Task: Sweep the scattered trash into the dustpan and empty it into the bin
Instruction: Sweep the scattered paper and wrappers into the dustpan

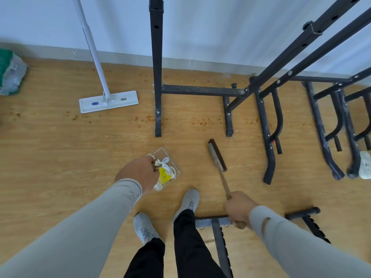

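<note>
My left hand (138, 173) grips the handle of a clear dustpan (161, 152), held over the wooden floor in front of my feet. White scraps and a yellow piece of trash (164, 176) lie in the pan. My right hand (237, 209) grips the wooden handle of a broom. The dark broom head (217, 155) sits on or just above the floor to the right of the dustpan. No bin is in view.
A white flat mop (108, 101) leans on the wall at the back left. Black metal racks (269, 125) stand ahead and to the right. A green and clear bag (11, 73) lies far left. Another black frame (220, 243) lies by my right leg. Small brown spots dot the floor.
</note>
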Demonstrator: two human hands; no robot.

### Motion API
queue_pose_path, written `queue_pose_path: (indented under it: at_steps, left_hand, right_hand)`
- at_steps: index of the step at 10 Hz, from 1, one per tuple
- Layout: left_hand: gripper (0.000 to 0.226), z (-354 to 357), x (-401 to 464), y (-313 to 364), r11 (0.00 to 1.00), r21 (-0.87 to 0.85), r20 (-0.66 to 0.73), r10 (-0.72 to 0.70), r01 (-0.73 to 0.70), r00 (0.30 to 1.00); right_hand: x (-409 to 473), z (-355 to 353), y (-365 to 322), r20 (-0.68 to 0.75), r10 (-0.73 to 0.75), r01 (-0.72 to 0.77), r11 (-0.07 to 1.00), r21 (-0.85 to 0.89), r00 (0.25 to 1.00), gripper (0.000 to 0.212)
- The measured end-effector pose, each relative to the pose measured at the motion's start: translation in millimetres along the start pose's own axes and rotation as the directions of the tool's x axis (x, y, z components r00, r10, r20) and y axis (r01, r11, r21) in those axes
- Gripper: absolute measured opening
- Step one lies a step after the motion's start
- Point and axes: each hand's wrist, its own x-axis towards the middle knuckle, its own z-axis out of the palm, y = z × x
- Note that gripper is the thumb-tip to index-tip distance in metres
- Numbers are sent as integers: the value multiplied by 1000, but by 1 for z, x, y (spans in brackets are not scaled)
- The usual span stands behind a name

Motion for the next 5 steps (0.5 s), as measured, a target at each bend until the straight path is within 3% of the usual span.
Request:
queue_pose_path:
  at_steps: [1,3,5]
  left_hand:
    - [18,2,2,0,1000,6,-2,6,-6,1000]
    - [8,4,3,0,1000,-10,-14,22,-22,1000]
    - [9,4,1,-6,1000,-13,-8,14,-14,1000]
  right_hand:
    - [-1,37,-24,41,-97,92,991,96,994,6]
    - [-35,24,2,134,-158,151,987,61,978,45]
    - [-69,-54,57,67,-57,43,981,192,996,65]
